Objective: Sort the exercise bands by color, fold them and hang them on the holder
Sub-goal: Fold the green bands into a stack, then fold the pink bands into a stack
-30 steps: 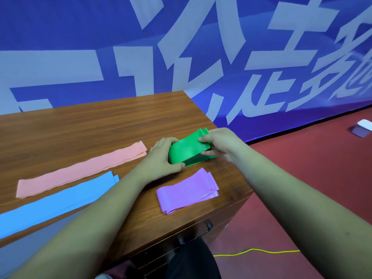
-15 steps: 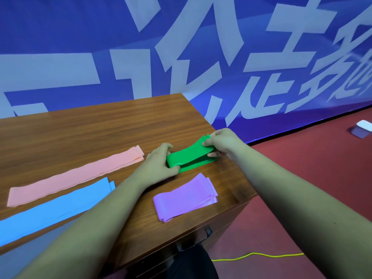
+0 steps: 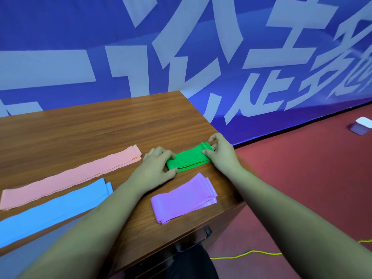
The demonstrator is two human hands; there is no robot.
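I see the folded green band [image 3: 189, 159] lying on the table [image 3: 100, 127]. My left hand [image 3: 155, 168] grips its left end with curled fingers, and my right hand [image 3: 223, 156] pinches its right end. The purple band [image 3: 183, 198] lies just nearer me than the green band, and the pink band [image 3: 70, 176] and blue band [image 3: 54, 206] lie to its left.

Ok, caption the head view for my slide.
Left hand and right hand hold the folded green band on the desk; purple band, blue band and pink band lie nearby.
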